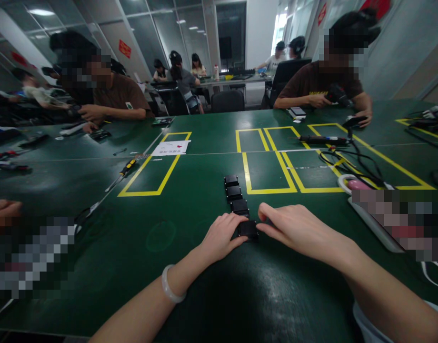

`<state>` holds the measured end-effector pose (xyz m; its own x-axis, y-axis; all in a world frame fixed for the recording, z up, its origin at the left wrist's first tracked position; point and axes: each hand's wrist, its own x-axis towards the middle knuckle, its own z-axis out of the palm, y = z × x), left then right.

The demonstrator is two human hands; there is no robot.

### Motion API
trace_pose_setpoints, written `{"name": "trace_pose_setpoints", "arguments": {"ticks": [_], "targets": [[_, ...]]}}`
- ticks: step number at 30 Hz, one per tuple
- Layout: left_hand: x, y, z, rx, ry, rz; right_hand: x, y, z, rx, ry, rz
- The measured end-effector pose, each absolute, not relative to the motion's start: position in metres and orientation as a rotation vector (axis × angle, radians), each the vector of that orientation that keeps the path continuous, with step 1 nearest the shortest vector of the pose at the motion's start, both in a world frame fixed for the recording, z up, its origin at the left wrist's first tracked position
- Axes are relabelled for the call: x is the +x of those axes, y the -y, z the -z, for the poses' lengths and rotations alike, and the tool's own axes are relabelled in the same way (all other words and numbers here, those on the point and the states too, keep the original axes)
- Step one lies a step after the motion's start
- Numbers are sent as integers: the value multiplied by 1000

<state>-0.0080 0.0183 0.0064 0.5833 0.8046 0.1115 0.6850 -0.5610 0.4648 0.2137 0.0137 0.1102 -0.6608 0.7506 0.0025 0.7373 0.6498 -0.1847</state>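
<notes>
We have both hands on the nearest black block (248, 229), last in a row of four (236, 193) running away from us on the green table (190, 190). Our left hand (222, 237) pinches its left side with curled fingers; our right hand (293, 227) touches its right edge, fingers nearly straight. A screwdriver (124, 172) lies well left, cables (347, 164) and a white tray (374, 224) right. Bare table lies between, with yellow tape boxes (267, 166) beyond

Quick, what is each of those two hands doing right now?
Left hand: fingers curled against the left side of the nearest black block, touching it, not lifting.
Right hand: fingertips on the same block's right side; a full grip cannot be told.
</notes>
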Motion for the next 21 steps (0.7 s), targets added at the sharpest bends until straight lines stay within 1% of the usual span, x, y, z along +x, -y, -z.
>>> {"name": "trace_pose_setpoints", "arguments": {"ticks": [8,16,21], "targets": [[-8,-18,-6,2451,-1217,-439,216,-13,-111,-1197,2787,-259],[-7,-18,-5,2455,-1199,-444,214,-14,-106,-1274,2792,-187],[-7,-19,-5,2455,-1197,-446,216,-14,-109,-1221,2757,-232]]}}
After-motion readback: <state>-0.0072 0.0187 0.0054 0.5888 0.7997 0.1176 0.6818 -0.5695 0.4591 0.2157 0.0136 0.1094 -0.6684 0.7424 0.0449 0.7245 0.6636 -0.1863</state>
